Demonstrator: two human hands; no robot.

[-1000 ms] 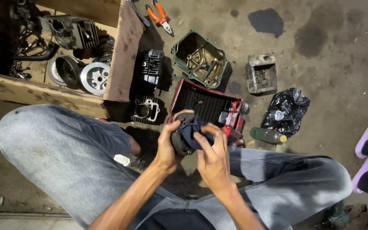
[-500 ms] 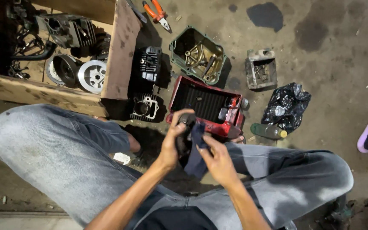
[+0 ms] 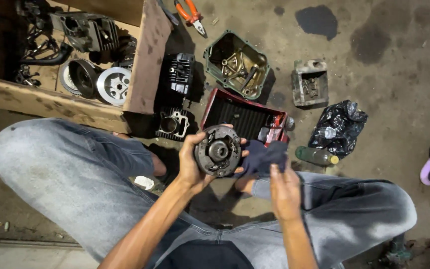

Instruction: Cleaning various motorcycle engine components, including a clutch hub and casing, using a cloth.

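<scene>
My left hand (image 3: 191, 164) grips a round, dark metal clutch-like part (image 3: 218, 150) with a toothed hub at its centre, held face-up above my knees. My right hand (image 3: 283, 188) holds a dark blue rag (image 3: 265, 155) just to the right of the part, the cloth touching its edge. Both hands hover over the concrete floor between my legs in grey jeans. Just beyond the hands lies a red metal tray (image 3: 240, 117) with a dark ribbed inside.
A wooden crate (image 3: 145, 60) at the left holds engine parts and a silver disc (image 3: 114, 85). On the floor lie black engine cylinders (image 3: 177, 74), a green pan of parts (image 3: 237, 65), a small grey box (image 3: 309, 83), orange pliers (image 3: 191, 13), a black bag (image 3: 338, 127) and a bottle (image 3: 317, 156).
The rag was wrapped over the part with both hands around it. Now my right hand has drawn the rag off to the right, and the part's face is bare in my left hand.
</scene>
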